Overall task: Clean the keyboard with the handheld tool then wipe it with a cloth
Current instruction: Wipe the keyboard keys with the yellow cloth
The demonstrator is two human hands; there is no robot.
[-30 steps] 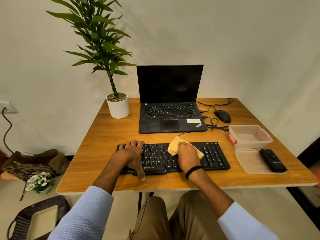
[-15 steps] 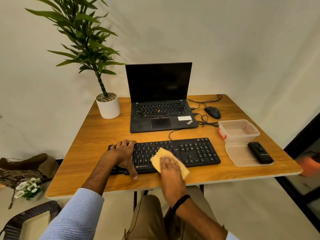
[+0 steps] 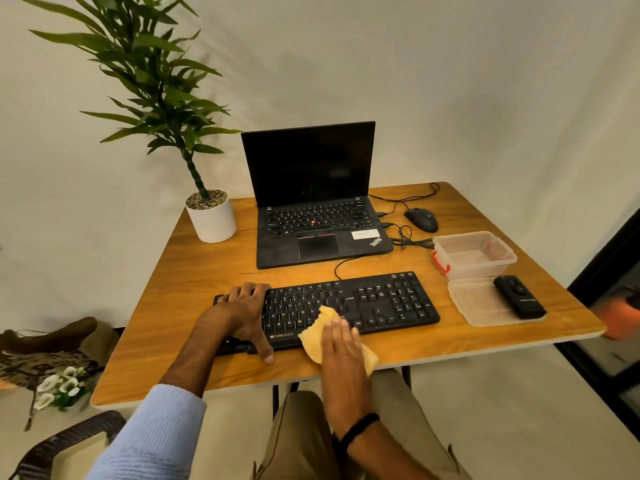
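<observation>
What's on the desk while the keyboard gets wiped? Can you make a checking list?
Surface: wooden table, things on top.
Job's things: yellow cloth on the front edge of the keyboard; black handheld tool lying on a clear lid.
Clutter: open laptop, mouse, potted plant, clear container.
Hands: left hand holds the keyboard at its left end; right hand presses flat on the cloth.
Cables: wires loop beside the laptop.
Surroundings: bag and white flowers on the floor, left.

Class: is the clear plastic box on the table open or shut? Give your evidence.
Open. The box has no lid on; the lid lies flat beside it, nearer the person, with a black tool resting on it.
</observation>
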